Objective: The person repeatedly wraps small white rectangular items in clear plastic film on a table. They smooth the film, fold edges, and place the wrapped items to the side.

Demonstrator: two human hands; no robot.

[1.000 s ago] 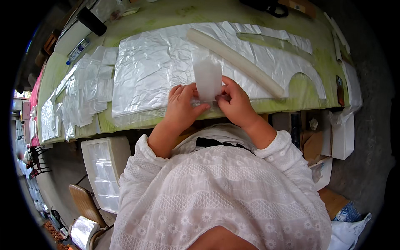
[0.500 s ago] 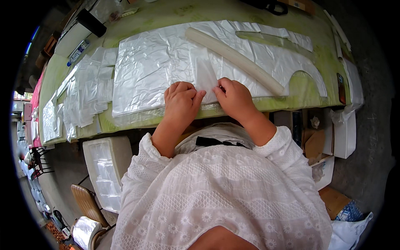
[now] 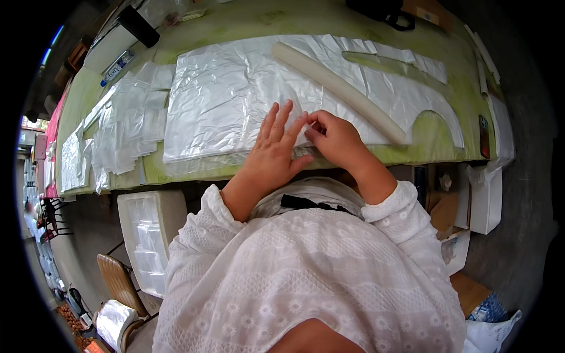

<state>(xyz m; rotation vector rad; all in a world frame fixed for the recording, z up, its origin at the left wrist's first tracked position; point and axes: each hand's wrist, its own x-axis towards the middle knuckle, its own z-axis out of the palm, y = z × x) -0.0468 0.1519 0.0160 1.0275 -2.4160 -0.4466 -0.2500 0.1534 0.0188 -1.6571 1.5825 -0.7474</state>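
A stack of thin white plastic carrier bags (image 3: pixel 218 76), with handle cut-outs at its right end, lies on the table in front of me. My left hand (image 3: pixel 273 144) is open over its near edge, fingers stretched out and slightly spread. Right beside its fingertips is my right hand (image 3: pixel 335 136), its thumb and fingers closed in a pinch. What sits between those fingers, if anything, is too small to make out. Slanting across the bags beyond my right hand is a long pale tube (image 3: pixel 341 91).
Smaller clear plastic bags (image 3: pixel 126 123) overlap at the left of the green-covered table (image 3: pixel 259 20). Behind them are a bottle (image 3: pixel 118 67) and a black cylinder (image 3: pixel 138 26). A phone (image 3: pixel 484 136) lies at the right edge. Below the table stands a white foam box (image 3: pixel 170 215) holding clear packets.
My left hand has opened from a closed grip, its fingers now stretched forward. The folded translucent plastic standing between my hands is mostly hidden now. My right hand stays pinched.
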